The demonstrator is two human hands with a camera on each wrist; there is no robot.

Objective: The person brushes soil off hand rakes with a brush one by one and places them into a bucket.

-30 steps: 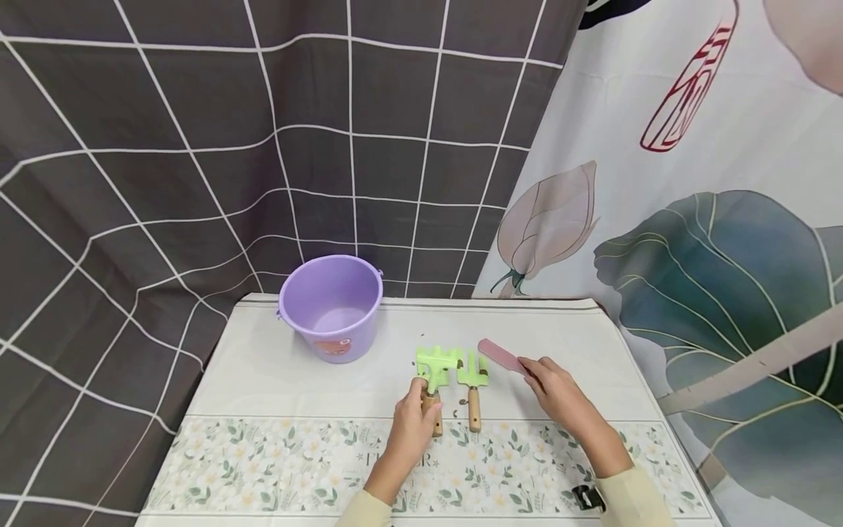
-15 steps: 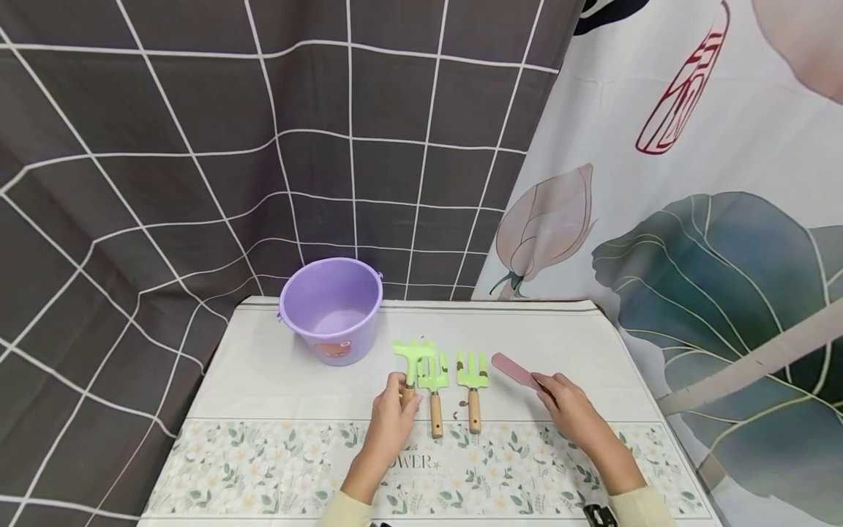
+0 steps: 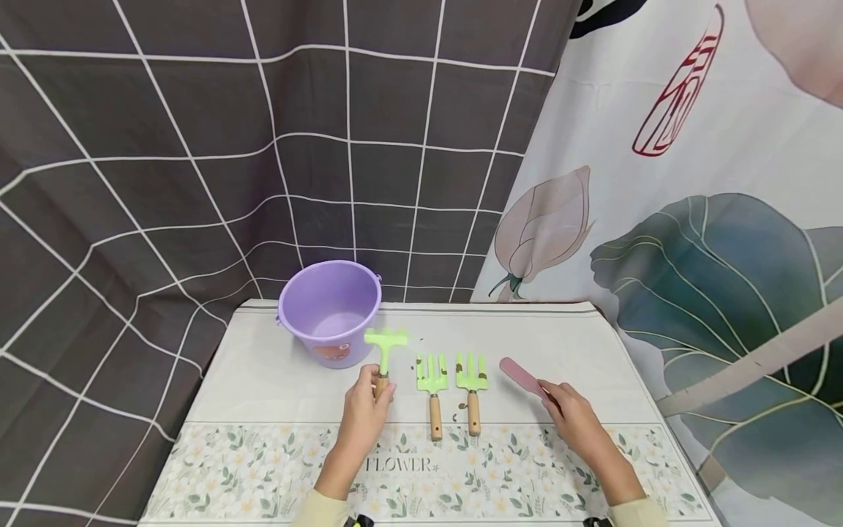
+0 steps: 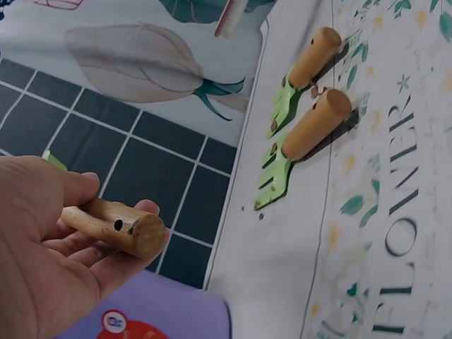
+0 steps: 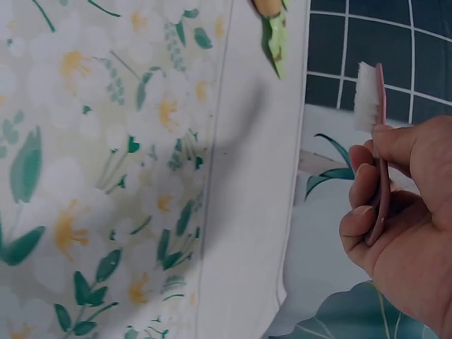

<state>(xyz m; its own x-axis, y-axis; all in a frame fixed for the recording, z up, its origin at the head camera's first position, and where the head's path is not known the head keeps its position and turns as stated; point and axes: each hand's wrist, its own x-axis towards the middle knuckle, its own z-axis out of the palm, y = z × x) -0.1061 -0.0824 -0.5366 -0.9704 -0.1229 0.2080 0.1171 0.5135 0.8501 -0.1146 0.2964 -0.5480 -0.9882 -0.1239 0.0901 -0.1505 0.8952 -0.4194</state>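
Note:
My left hand [image 3: 363, 409] grips the wooden handle of a small green garden rake [image 3: 386, 339], its head raised in front of the purple bucket. In the left wrist view, the fingers curl under the round handle end [image 4: 131, 229]. A pink brush [image 3: 522, 376] with white bristles [image 5: 367, 97] is held in my right hand [image 3: 574, 421], over the right part of the table. Between the hands, two green garden forks with wooden handles lie side by side, the left fork [image 3: 432, 377] and the right fork [image 3: 472, 375]. Dark specks of dirt cling to their tines.
The purple bucket [image 3: 329, 300] stands at the back left of the table [image 3: 546, 333]. Dark crumbs [image 3: 462, 406] lie near the forks. A dark grid curtain [image 3: 382, 168] and a white printed curtain [image 3: 612, 110] hang behind and beside the table.
My left hand has carried the rake left and away from above the left fork, toward the bucket. My right hand with the brush has drawn back slightly to the right.

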